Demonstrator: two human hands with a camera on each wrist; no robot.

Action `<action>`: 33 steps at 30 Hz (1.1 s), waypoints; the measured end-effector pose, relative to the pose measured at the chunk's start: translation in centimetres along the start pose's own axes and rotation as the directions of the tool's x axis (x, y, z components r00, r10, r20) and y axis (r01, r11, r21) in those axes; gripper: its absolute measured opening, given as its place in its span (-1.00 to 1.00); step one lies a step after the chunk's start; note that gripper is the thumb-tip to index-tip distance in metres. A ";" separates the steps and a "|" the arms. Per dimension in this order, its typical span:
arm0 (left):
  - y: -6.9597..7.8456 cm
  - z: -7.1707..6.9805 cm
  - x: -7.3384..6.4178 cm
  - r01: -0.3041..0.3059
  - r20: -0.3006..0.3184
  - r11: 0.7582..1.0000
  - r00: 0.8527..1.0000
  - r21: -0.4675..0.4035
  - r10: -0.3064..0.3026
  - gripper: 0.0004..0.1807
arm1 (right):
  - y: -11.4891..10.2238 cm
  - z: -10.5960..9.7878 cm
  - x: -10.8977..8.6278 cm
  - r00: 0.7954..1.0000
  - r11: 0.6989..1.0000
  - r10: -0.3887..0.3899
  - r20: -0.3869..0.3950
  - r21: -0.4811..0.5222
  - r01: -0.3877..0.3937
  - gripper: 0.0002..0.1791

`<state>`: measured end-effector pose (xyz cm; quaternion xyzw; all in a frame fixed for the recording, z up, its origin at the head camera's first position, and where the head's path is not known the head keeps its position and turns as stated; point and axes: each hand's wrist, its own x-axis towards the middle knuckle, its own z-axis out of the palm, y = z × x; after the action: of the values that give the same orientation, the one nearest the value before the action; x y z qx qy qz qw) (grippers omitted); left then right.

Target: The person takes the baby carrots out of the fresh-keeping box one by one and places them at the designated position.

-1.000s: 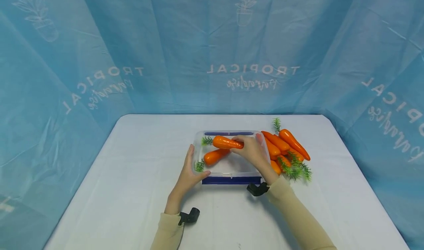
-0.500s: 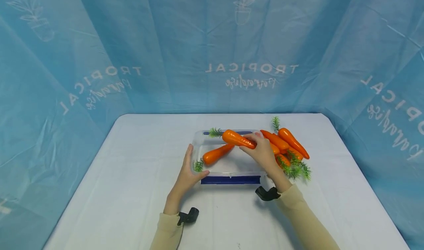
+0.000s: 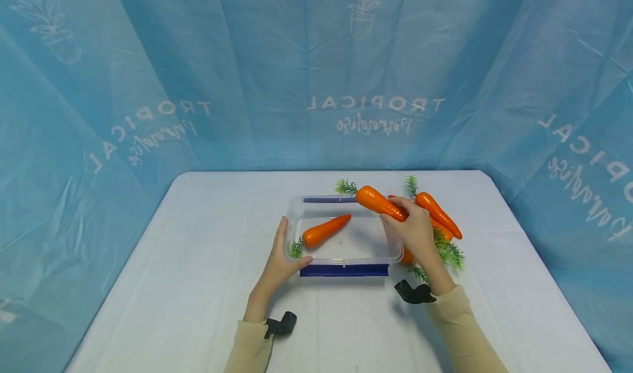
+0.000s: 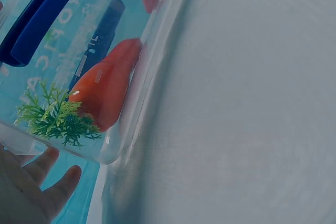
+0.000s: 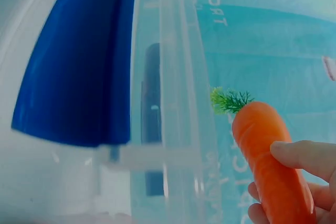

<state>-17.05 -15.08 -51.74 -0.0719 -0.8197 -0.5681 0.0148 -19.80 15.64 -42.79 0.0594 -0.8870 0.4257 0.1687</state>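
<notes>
My right hand (image 3: pixel 413 226) grips an orange carrot (image 3: pixel 378 200) by its narrow end, over the back right of a clear plastic box. The carrot's green leafy top (image 5: pixel 230 100) points left, and my thumb presses on its side in the right wrist view. Inside the box (image 3: pixel 346 261), which has blue side clips, another carrot (image 3: pixel 323 232) lies slantwise with its leaves at the left wall; it shows through the plastic (image 4: pixel 107 85) in the left wrist view. My left hand (image 3: pixel 279 257) rests at the box's left front corner, fingers straight along the side, thumb at the front rim.
Several more carrots (image 3: pixel 440 216) with green tops lie in a pile right of the box, partly hidden by my right hand. A white cloth covers the table (image 3: pixel 217 224). Blue printed curtains (image 3: pixel 277 76) hang behind it and at both sides.
My right hand has lifted the carrot from over the middle of the box toward the right and back, baring the other carrot inside. The left hand and the box have stayed in place.
</notes>
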 end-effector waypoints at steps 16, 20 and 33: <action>-0.2 0.1 0.1 0.004 -0.004 1.000 1.000 0.012 -0.004 0.19 | 2.4 -2.5 0.3 0.985 0.990 0.142 -0.093 0.030 -0.140 -0.57; -0.4 0.1 0.2 0.007 -0.006 1.000 1.000 0.016 -0.007 0.20 | 2.8 -2.8 0.2 0.982 0.985 0.168 -0.091 0.050 -0.164 -0.56; -0.4 0.1 0.2 0.014 0.004 1.000 1.000 0.008 -0.014 0.19 | 4.4 -4.5 0.7 0.962 0.978 0.192 -0.194 -0.049 -0.205 -0.59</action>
<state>-17.29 -15.15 -52.16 -0.0674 -0.8225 -0.5647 0.0095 -20.46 21.95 -43.12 -0.0759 -0.8827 0.4135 0.2101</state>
